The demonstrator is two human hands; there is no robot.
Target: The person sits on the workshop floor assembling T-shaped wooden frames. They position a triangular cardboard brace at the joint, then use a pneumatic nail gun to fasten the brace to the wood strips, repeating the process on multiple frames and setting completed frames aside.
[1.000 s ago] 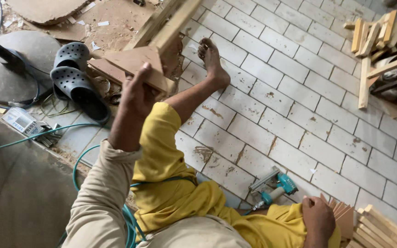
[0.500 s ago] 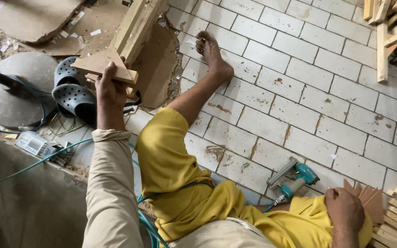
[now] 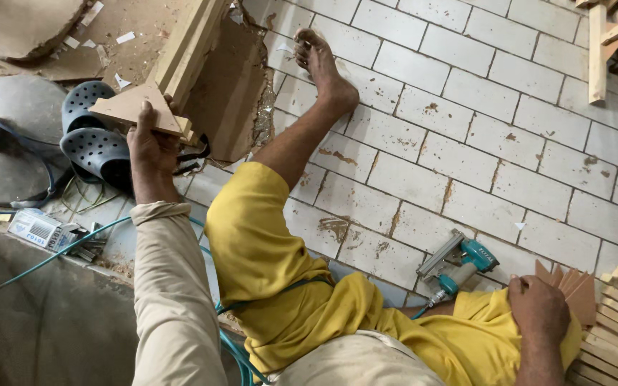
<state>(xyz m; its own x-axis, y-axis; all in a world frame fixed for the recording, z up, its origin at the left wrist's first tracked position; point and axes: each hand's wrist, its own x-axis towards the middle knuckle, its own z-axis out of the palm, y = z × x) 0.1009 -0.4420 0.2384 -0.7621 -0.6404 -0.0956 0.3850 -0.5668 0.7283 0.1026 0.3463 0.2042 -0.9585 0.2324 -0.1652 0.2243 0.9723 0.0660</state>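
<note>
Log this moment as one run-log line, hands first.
left hand: holds triangular wood piece | right hand: on thin wood pieces | nail gun: on tile floor, untouched

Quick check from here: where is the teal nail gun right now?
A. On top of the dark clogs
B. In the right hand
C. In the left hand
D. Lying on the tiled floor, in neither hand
D: the nail gun lies on the tiled floor, while the left hand grips a triangular wooden piece and the right hand rests on thin wood pieces.
</note>
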